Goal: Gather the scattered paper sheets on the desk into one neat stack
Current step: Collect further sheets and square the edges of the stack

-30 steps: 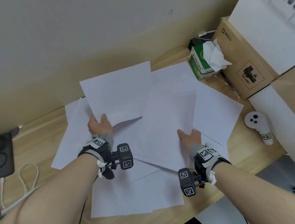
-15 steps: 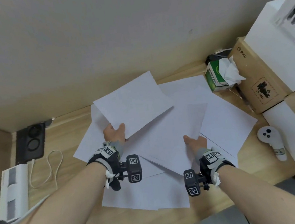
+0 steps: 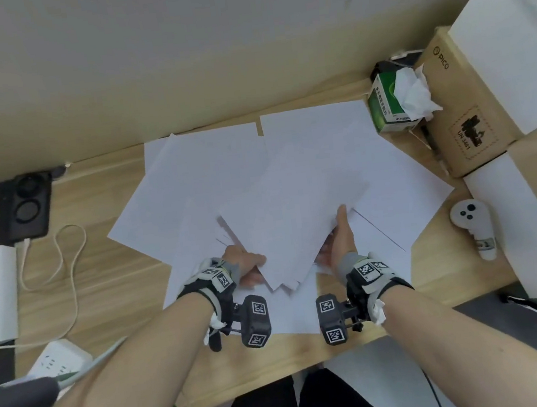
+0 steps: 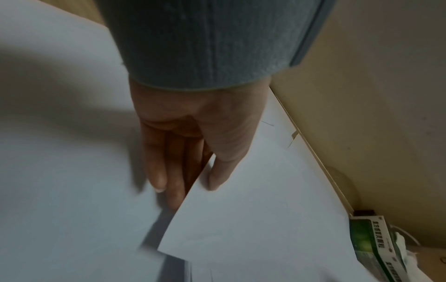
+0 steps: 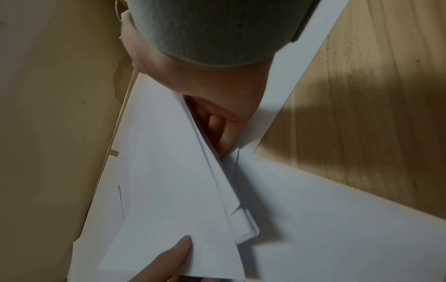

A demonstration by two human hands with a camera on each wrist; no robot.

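Note:
Several white paper sheets (image 3: 190,178) lie fanned over the wooden desk (image 3: 101,276). A small bundle of sheets (image 3: 295,213) is lifted at the middle, held by both hands at its near corners. My left hand (image 3: 247,266) pinches its left edge, thumb on top (image 4: 217,171), fingers underneath. My right hand (image 3: 340,242) pinches the right edge, thumb on top and fingers below (image 5: 217,126). The bundle's edges (image 5: 236,215) are uneven in the right wrist view. More sheets (image 3: 392,189) stay flat beneath.
A green tissue box (image 3: 389,102) and cardboard boxes (image 3: 460,107) stand at the right. A white controller (image 3: 474,226) lies by the right edge. A black charger (image 3: 23,204), a white cable (image 3: 62,257) and a power strip (image 3: 61,361) sit at the left.
The left hand brought its sheet right and down onto the one held by the right hand. Both hands now hold one bundle close together near the front.

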